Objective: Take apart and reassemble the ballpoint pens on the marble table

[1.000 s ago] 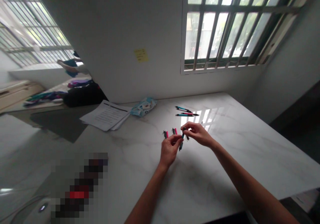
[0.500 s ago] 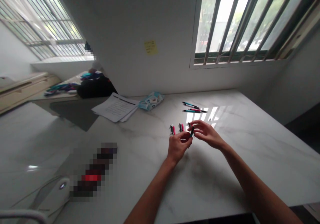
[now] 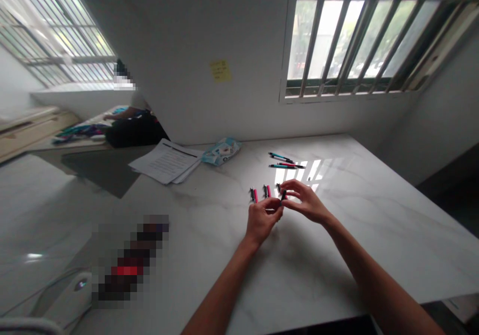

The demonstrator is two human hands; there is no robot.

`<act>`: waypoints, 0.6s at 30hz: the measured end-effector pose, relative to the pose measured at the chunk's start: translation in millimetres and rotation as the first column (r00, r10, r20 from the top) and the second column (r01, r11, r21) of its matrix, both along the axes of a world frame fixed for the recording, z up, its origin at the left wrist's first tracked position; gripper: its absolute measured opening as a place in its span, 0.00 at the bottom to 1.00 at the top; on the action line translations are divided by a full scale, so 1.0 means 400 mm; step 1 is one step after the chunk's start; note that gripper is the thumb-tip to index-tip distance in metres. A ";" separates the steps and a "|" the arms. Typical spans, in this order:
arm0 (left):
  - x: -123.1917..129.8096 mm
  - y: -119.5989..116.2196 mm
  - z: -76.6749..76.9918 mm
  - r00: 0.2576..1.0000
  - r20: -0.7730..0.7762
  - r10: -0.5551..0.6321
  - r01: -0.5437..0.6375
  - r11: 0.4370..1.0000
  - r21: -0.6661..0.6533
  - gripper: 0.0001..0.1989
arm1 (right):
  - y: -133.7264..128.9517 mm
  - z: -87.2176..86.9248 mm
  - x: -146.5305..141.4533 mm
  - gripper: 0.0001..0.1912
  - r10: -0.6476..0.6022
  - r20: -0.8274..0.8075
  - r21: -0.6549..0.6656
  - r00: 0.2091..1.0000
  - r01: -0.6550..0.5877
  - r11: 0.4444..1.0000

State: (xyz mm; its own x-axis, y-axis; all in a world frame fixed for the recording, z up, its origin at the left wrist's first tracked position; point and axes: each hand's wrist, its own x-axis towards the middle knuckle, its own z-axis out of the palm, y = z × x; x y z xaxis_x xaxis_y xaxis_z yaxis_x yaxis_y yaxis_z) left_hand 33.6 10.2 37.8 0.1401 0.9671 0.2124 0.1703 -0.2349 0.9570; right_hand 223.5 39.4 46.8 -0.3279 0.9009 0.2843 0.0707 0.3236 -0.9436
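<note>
Between my two hands is a small dark pen part (image 3: 283, 196), held nearly upright. My left hand (image 3: 262, 218) pinches its lower end. My right hand (image 3: 305, 202) is closed on it from the right, thumb and fingertips meeting near it. Just beyond my left hand, short black and red pen pieces (image 3: 254, 195) lie side by side, with a like pair (image 3: 267, 191) to their right. Another dark piece (image 3: 278, 187) lies partly behind my right fingers. Farther back, several blue, red and black pens (image 3: 286, 166) lie in a loose group.
On the white marbled table (image 3: 374, 215) are papers (image 3: 168, 160) and a blue-white packet (image 3: 221, 151) near the wall. A blurred dark and red object (image 3: 130, 265) is at left. A person (image 3: 134, 120) sits beyond the partition.
The camera view has shifted slightly. My right thumb and fingers have closed in on the small dark part, which now shows less of its length. The person at the back has stretched out an arm.
</note>
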 end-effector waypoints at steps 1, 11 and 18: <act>0.000 0.000 0.000 1.000 -0.002 0.001 -0.001 1.000 0.002 0.08 | 0.000 0.000 0.000 0.19 -0.013 0.008 0.011 1.000 0.013 1.000; -0.002 0.002 -0.004 1.000 -0.015 0.001 -0.001 1.000 0.007 0.08 | -0.001 0.004 0.002 0.25 0.067 -0.035 -0.051 0.997 -0.069 0.996; -0.001 0.003 -0.004 1.000 -0.016 -0.004 0.004 1.000 0.005 0.08 | 0.000 0.000 0.001 0.24 0.066 -0.032 -0.036 0.997 -0.068 0.997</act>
